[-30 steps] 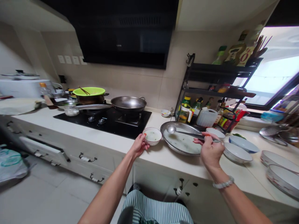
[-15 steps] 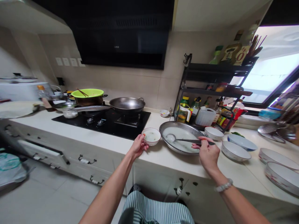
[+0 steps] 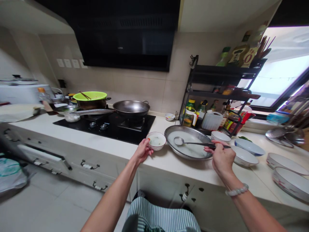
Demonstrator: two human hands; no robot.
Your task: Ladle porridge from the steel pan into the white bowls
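My left hand (image 3: 144,150) grips the rim of a small white bowl (image 3: 156,147), which has pale liquid with green bits in it. To its right stands a wide metal basin (image 3: 169,147) of cloudy whitish liquid. My right hand (image 3: 223,158) is closed round the dark handle of a metal ladle (image 3: 179,141). The ladle's head lies in the basin, at the surface of the liquid, towards the left side. Just beyond my right hand are white bowls (image 3: 245,156) and a pale blue bowl (image 3: 249,147).
Left of the bowl is a black gas hob (image 3: 108,129) with a wok (image 3: 131,108) and a pot topped by a green basin (image 3: 90,96). A black rack (image 3: 224,93) with bottles stands behind the metal basin. More bowls (image 3: 291,183) sit at the far right.
My right hand has shifted a little to the right with the ladle, and the ladle's head has come slightly higher in view. My left hand keeps the bowl in the same place.
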